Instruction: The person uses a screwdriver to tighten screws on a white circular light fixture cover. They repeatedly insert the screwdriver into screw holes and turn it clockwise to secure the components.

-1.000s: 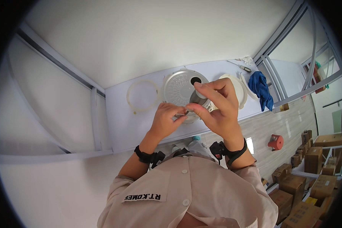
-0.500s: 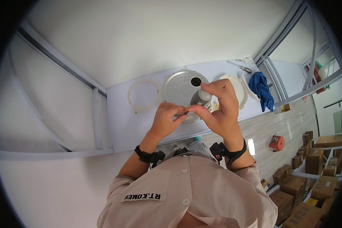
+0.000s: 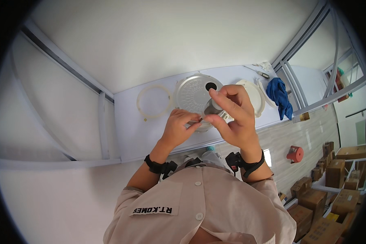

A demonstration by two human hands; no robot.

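Observation:
A round silver metal lid [image 3: 190,92] with a patterned top and a black round spot [image 3: 210,86] lies on the white table. Over its near right part, my right hand [image 3: 236,116] holds a short grey cylinder [image 3: 212,107] between thumb and fingers. The fingers cover part of the cylinder, so its kind does not show. At the lid's near edge, my left hand [image 3: 179,127] is closed in a pinch beside the right fingertips. A small dark bit shows at its fingertips, too small to name.
Left of the lid lies a thin cream ring [image 3: 139,101] with a small yellowish tab. To the right are a white round plate-like part [image 3: 254,97], a blue cloth [image 3: 277,94] and a screwdriver [image 3: 263,75]. A red stool [image 3: 295,154] and cardboard boxes [image 3: 313,201] stand beyond the table.
My right fingers have shifted their grip on the grey cylinder, and its pale rounded end no longer shows as before. My left hand has barely moved.

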